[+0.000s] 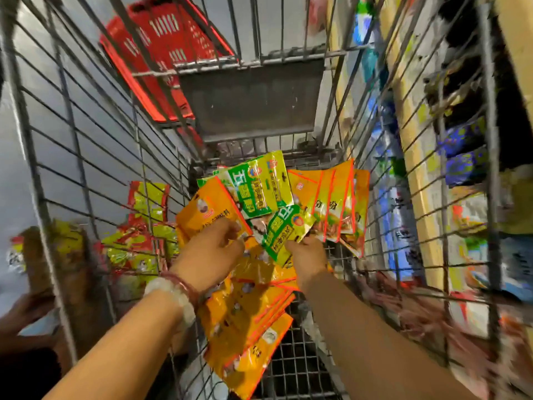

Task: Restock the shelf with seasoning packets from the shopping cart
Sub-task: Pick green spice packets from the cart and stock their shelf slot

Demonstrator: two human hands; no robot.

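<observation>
Both my arms reach down into the wire shopping cart (253,64). My left hand (212,249) grips an orange seasoning packet (206,210), with green-and-yellow packets (256,183) fanned behind it. My right hand (308,256) pinches a small green packet (284,230) and a fan of orange packets (331,197). More orange packets (248,319) lie loose on the cart floor below my wrists. The shelf (409,134) with blurred goods stands to the right, outside the cart wall.
A red plastic basket (161,53) sits beyond the cart's far left corner. Red-and-yellow packets (144,226) lie outside the left wire wall. Another person's hand (20,313) shows at the lower left. The picture is motion-blurred.
</observation>
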